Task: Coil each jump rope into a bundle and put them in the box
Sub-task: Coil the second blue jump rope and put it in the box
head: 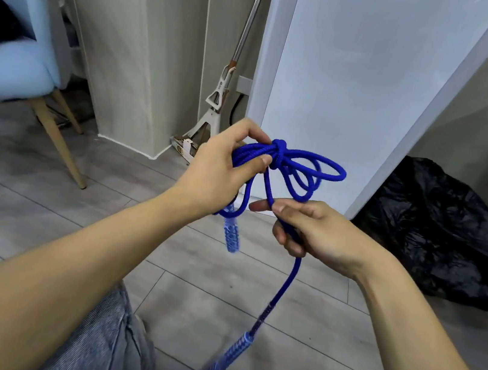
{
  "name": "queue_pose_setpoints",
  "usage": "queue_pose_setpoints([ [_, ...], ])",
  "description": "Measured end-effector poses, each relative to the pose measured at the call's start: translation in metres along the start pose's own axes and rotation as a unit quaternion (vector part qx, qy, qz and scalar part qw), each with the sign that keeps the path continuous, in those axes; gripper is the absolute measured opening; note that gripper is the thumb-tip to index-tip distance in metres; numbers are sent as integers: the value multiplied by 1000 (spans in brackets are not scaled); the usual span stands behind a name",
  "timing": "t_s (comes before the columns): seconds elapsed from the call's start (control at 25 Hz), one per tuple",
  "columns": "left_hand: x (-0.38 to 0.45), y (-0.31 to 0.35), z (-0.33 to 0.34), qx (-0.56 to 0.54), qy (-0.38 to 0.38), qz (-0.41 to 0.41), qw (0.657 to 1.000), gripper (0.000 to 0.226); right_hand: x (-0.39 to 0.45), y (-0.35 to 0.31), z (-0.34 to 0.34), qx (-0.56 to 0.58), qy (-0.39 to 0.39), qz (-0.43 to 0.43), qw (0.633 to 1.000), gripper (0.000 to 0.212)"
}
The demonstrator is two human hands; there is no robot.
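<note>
Pale blue chair (10, 67): at far left on the grey floor (43, 205), well apart from our hands.
Mop (217, 98): leaning against the wall behind, just left of the white panel (363, 76).
Left hand (222, 172): we hold the coiled loops, fingers (253, 132) curled over them and thumb pressed just beside the knot.
Blue rope (308, 169): bundled in mid-air between our hands; a wrap sits round its middle, loops fan to the right, one handle (231, 240) hangs below the left hand.
Right hand (315, 230): we pinch the free tail between thumb and forefinger, the other fingers curled round it; the second handle (222, 362) dangles low over the floor.
Step, as we judge it: cinching the wrap. We should pull the tail steadily away from the knot while the left thumb pins the loops, so none slip out.
Black bag (450, 238): on the floor at right.
Box: we cannot see one.
</note>
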State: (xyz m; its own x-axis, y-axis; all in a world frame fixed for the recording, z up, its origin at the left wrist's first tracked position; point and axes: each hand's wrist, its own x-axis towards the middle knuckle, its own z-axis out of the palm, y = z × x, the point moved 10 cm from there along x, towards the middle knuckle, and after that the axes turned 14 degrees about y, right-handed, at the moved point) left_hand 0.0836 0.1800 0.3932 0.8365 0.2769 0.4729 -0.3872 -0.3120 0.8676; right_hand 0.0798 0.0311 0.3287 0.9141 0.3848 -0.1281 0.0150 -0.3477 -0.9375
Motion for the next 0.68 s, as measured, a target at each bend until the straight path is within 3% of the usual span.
queue_pose_setpoints([
  [0.12, 0, -1, 4, 198, -23, 96, 975, 18, -3, -9, 13, -39, -27, -15, 999, 28],
  [0.16, 1, -4, 6, 256, -44, 113, 959, 19, -3, -15, 6, -76, -5, -37, 996, 26],
  [0.24, 1, -11, 10, 292, -102, 109, 945, 21, -1, -33, -27, -154, 109, -107, 976, 17],
  [0.32, -7, -14, 20, 202, -196, 52, 958, 21, -6, -47, -67, -144, 237, -163, 947, 11],
  [0.4, -23, -10, 33, 46, -280, -54, 957, 23, -13, -49, -85, -78, 285, -181, 938, 12],
  [0.52, -36, 0, 40, -96, -312, -143, 934, 26, -10, -43, -81, 45, 244, -166, 954, 8],
  [0.6, -35, 4, 41, -156, -296, -172, 927, 24, 6, -26, -75, 116, 212, -110, 964, 9],
  [0.68, -29, 3, 38, -180, -239, -182, 937, 19, 22, -1, -68, 18, 209, -43, 977, 24],
])
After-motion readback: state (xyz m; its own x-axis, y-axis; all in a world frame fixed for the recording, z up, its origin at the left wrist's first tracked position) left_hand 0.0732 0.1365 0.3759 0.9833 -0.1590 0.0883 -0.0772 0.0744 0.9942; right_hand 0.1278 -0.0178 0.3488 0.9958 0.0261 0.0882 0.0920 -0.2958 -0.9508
